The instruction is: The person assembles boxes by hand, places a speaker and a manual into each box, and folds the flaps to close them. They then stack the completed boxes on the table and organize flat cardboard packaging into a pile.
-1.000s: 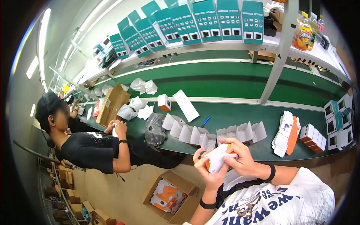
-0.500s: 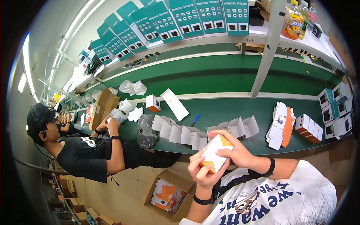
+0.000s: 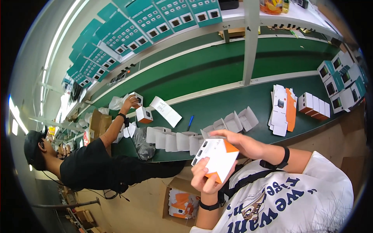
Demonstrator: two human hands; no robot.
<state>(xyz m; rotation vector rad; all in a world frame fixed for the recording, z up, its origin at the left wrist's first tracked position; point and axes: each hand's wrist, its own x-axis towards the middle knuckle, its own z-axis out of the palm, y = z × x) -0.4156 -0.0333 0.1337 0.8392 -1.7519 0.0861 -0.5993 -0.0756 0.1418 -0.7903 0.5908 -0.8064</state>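
A small white-and-orange carton [image 3: 220, 156] is tilted in front of me, above the table's near edge. My left hand [image 3: 204, 179] grips it from below, with thumb and fingers wrapped around its lower end. Beside the carton's upper edge is my right hand [image 3: 248, 146], its fingers stretched out straight; whether the palm touches the carton is hidden. Just beyond my hands, a row of several open white box inserts [image 3: 182, 143] runs along the table.
Flat white-and-orange cartons [image 3: 278, 110] lie stacked to the right, beside a row of small finished boxes [image 3: 314, 106]. Teal boxes [image 3: 342, 79] stand at the far right. A blue pen [image 3: 190, 122] and paper slip [image 3: 166, 112] lie mid-table. At left, a co-worker [image 3: 87, 163] touches a small box.
The carton has turned, now showing a printed side. My right hand has released its grip and straightened its fingers. The co-worker has reached forward to a small box. My view has shifted.
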